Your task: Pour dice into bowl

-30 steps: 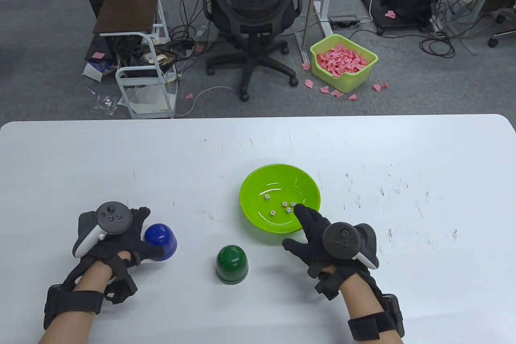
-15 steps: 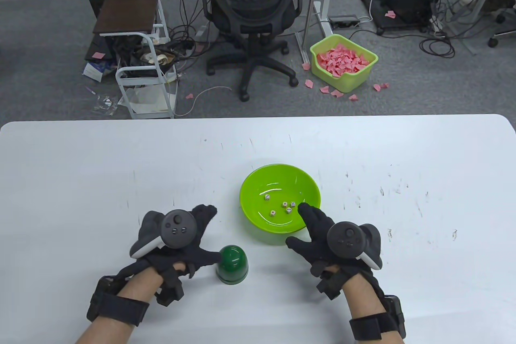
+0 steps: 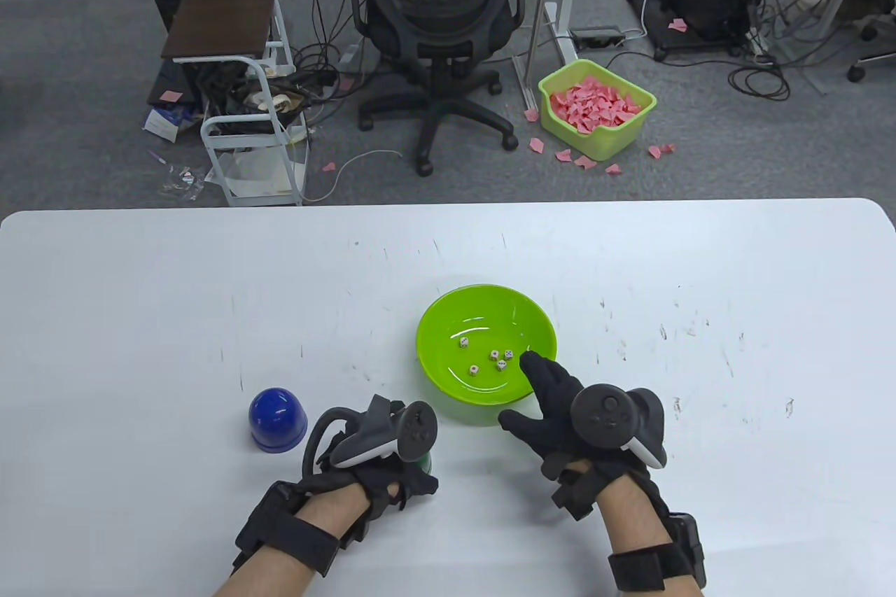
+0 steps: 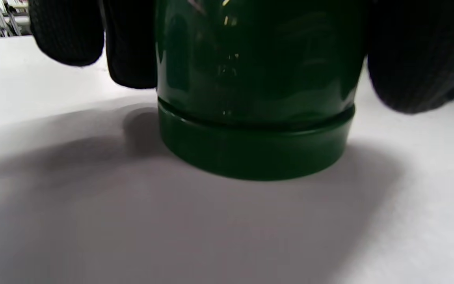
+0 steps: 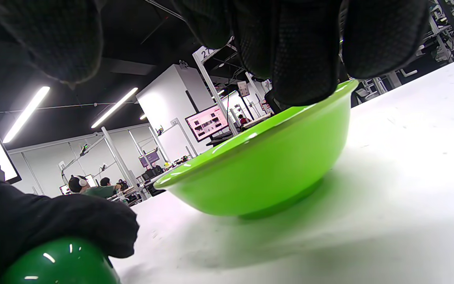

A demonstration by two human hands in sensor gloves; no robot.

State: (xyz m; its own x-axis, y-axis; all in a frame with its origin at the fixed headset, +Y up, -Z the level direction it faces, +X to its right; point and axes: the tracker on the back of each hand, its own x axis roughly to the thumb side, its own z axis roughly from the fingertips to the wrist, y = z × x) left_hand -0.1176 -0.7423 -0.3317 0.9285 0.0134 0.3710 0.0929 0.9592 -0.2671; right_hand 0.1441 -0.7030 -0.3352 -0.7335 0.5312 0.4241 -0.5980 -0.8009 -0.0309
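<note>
The green bowl (image 3: 448, 317) sits mid-table with several white dice (image 3: 494, 354) in its bottom. My right hand (image 3: 540, 392) lies on its near right rim with fingers stretched over the edge and the thumb spread out to the left; in the right wrist view the fingertips (image 5: 302, 59) sit on the bowl (image 5: 266, 165) rim. My left hand (image 3: 402, 465) covers the dark green cup (image 3: 425, 462), which stands mouth-down on the table. The left wrist view shows the fingers (image 4: 69, 35) and thumb (image 4: 416, 59) curled round the green cup (image 4: 254, 98).
A blue cup (image 3: 278, 418) stands mouth-down just left of my left hand. The white table (image 3: 175, 289) stretches bare to the back and left. Beyond its far edge are an office chair (image 3: 437, 9) and a yellow-green bin (image 3: 596, 108) on the floor.
My left hand left the blue cup, swept right across the table and closed over the green cup. The right hand stayed on the bowl rim.
</note>
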